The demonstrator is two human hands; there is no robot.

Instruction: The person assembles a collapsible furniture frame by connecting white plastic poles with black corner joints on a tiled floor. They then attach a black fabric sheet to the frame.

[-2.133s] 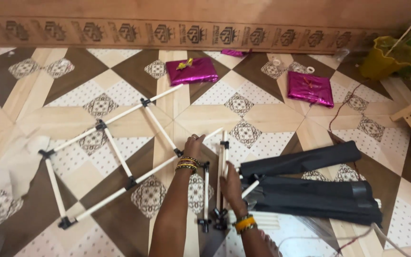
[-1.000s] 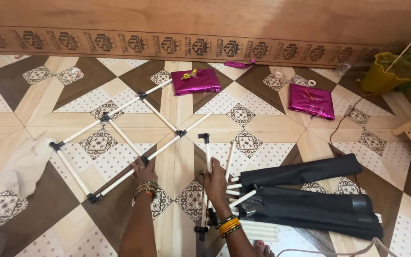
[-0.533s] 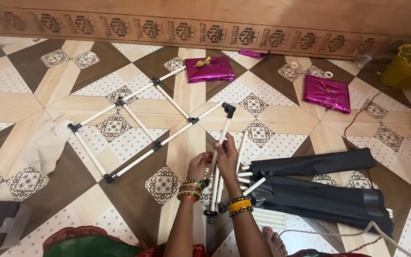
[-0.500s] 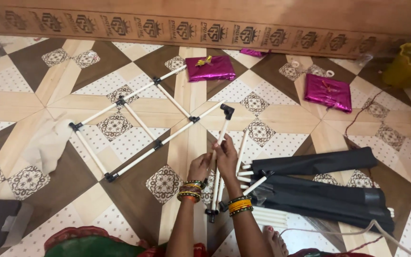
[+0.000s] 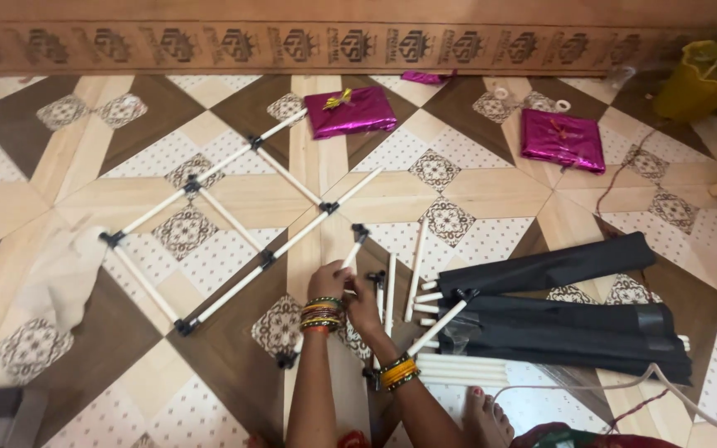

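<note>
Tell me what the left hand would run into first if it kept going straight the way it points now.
The left hand points up and slightly right along the white rod it grips. It would probably meet that rod's black end connector first, though depth is hard to judge.

Patterned tile floor (image 5: pixel 491 199) in brown, beige and dotted white. Lying directly on it: assembled white rod frame with black connectors (image 5: pixel 234 224), loose white rods (image 5: pixel 458 369), black fabric rolls (image 5: pixel 574 319), two shiny magenta packets (image 5: pixel 350 112) (image 5: pixel 562 138), beige cloth (image 5: pixel 60 278), yellow container (image 5: pixel 703 79).
</note>
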